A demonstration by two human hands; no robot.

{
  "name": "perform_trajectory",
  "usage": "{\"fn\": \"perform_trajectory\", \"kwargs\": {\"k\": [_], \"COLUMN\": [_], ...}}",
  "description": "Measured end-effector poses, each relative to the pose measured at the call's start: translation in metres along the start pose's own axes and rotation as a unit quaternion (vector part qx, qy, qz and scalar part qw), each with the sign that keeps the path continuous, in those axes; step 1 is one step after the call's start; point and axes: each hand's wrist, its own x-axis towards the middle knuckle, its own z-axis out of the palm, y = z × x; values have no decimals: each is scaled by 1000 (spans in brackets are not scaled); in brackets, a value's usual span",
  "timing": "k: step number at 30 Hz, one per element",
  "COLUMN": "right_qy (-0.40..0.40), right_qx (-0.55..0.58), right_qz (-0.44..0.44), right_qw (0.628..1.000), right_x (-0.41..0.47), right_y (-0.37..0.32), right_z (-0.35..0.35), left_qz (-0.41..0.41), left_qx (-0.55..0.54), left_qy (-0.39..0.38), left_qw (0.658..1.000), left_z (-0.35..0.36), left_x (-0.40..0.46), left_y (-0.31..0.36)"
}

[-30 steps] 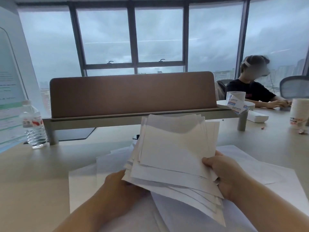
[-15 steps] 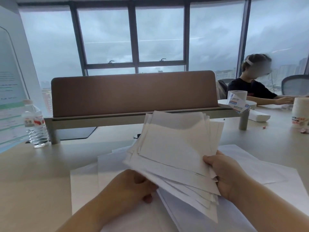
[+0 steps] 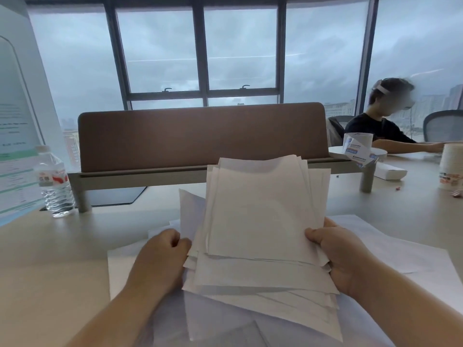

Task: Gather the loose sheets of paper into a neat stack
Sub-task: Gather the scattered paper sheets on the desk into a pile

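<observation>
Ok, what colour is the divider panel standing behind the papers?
Brown, a plain muted tone with no pattern: the divider panel, best seen in the head view.

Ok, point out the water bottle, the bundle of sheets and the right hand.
water bottle [image 3: 55, 182]: head view, its label.
bundle of sheets [image 3: 260, 216]: head view, top sheet's middle.
right hand [image 3: 337, 251]: head view, its back.

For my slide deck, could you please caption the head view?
Both hands, left hand and right hand, hold an uneven bundle of paper sheets above the desk.

I am holding the paper bundle [image 3: 260, 221] between my left hand [image 3: 160, 261] and right hand [image 3: 343, 256], above sheets lying on the table [image 3: 50, 271].
</observation>
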Motion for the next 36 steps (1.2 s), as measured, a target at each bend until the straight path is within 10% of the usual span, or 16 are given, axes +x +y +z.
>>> {"fn": "perform_trajectory", "kwargs": {"k": [17, 25, 36], "right_qy": [4, -21, 2], "right_qx": [-130, -161, -146], "right_qz": [-17, -15, -5], "right_qw": [991, 987, 989], "right_x": [-8, -12, -13], "right_y": [1, 2, 4], "right_z": [2, 4, 8], "left_qz": [-18, 16, -76], "left_qx": [75, 19, -219], "left_qy": [-90, 11, -98], "left_qw": [993, 1000, 968], "left_z": [-11, -4, -7], "left_x": [-3, 4, 1], "left_y": [3, -5, 2]}}
